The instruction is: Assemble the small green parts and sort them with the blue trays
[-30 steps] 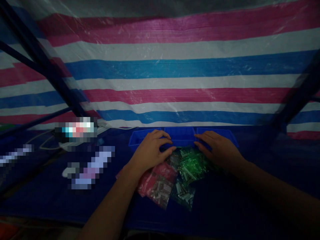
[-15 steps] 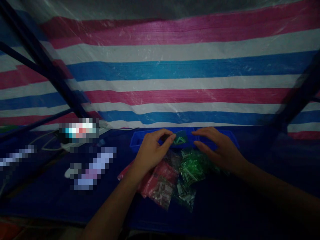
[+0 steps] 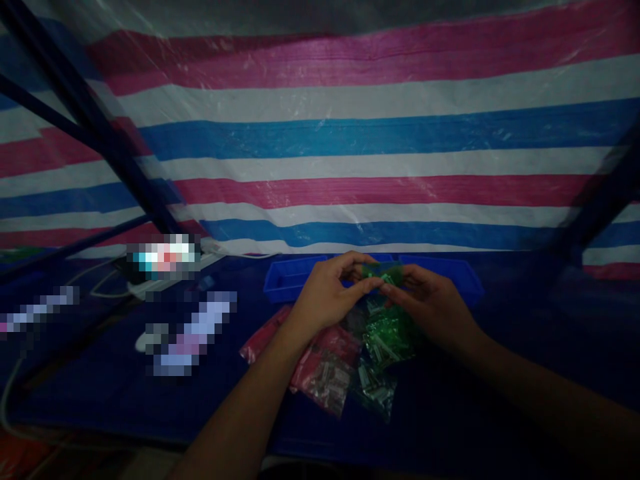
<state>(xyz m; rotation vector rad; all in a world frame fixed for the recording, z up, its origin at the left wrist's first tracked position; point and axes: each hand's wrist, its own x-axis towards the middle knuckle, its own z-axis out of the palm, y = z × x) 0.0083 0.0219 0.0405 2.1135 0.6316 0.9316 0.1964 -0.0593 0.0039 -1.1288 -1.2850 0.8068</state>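
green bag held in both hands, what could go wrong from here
The small green bag is pinched by fingertips of the left hand and right hand; if it slips or tears open, whatever it holds could scatter. It hangs right over the pile of bags, so anything dropped might get lost among them, especially in this dim light.

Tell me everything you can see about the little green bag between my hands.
The small green bag looks like thin, glossy plastic; its contents are too dim to make out. It is held off the table, roughly level, pinched at one end by the left hand and at the other by the right hand, in front of the blue tray and above the pile of bags.
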